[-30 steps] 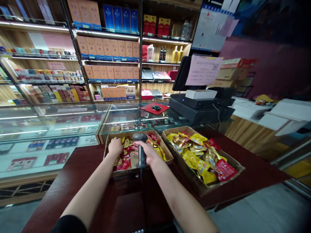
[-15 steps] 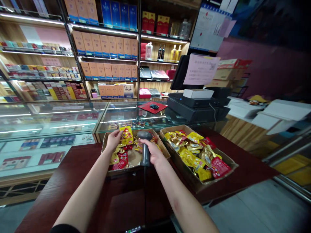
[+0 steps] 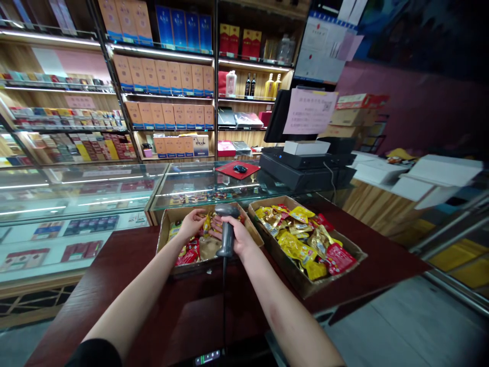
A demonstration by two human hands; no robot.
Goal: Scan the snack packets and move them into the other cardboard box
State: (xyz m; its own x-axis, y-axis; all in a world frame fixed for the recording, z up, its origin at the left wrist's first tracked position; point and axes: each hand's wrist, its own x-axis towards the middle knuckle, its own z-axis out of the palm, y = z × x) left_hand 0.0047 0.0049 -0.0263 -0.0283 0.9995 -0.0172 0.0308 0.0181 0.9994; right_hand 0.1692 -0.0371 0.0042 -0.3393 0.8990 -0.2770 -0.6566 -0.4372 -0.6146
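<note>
My right hand (image 3: 239,235) holds a grey handheld barcode scanner (image 3: 227,232) upright, its cord running down toward me. Some of its fingers stretch left past the scanner's handle. My left hand (image 3: 191,225) pinches a small yellow snack packet (image 3: 207,223), now seen nearly edge-on, close to those fingers. Both hands are over the left cardboard box (image 3: 163,232), where red packets (image 3: 190,253) and yellow ones lie around a bare patch of cardboard. Beside it, on the right, stands a second cardboard box (image 3: 303,289) filled with yellow, gold and red packets (image 3: 294,247).
The boxes rest on a dark red tabletop (image 3: 141,265) against a glass display counter (image 3: 198,178). A mouse (image 3: 240,168) lies on a red mat there, left of a monitor (image 3: 277,116) and black till (image 3: 301,171). Stocked shelves (image 3: 164,97) stand behind.
The yellow packet has turned from face-on to nearly edge-on, and my left hand has moved slightly right and down, closer to the right hand's fingers. The scanner stays in my right hand.
</note>
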